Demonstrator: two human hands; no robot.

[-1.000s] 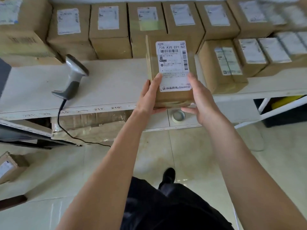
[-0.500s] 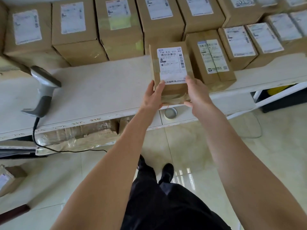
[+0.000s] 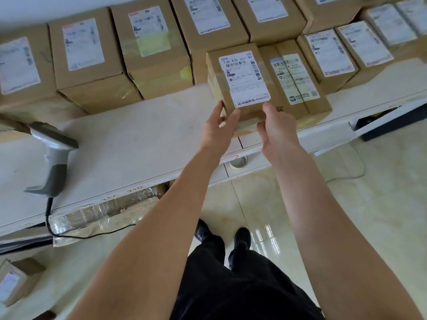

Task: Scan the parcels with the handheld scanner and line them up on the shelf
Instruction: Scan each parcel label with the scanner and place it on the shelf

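A small brown parcel (image 3: 245, 77) with a white label facing up sits on the white shelf (image 3: 138, 139), pressed against a taped parcel (image 3: 298, 82) on its right. My left hand (image 3: 219, 130) pinches the parcel's near left corner, thumb on top. At the near right edge my right hand (image 3: 277, 130) holds it, fingers above and thumb at the front face. The grey handheld scanner (image 3: 55, 158) lies on the shelf far to the left, untouched, its black cable (image 3: 69, 234) hanging below.
Several labelled parcels (image 3: 150, 42) line the back of the shelf. A tape roll (image 3: 239, 161) lies on a lower ledge. A plastic-wrapped bundle (image 3: 104, 213) sits under the shelf, and a small parcel (image 3: 16, 280) lies on the tiled floor at left.
Both hands have carried the parcel forward and down from above the shelf edge until it sits beside the taped parcel. The scanner has stayed where it was.
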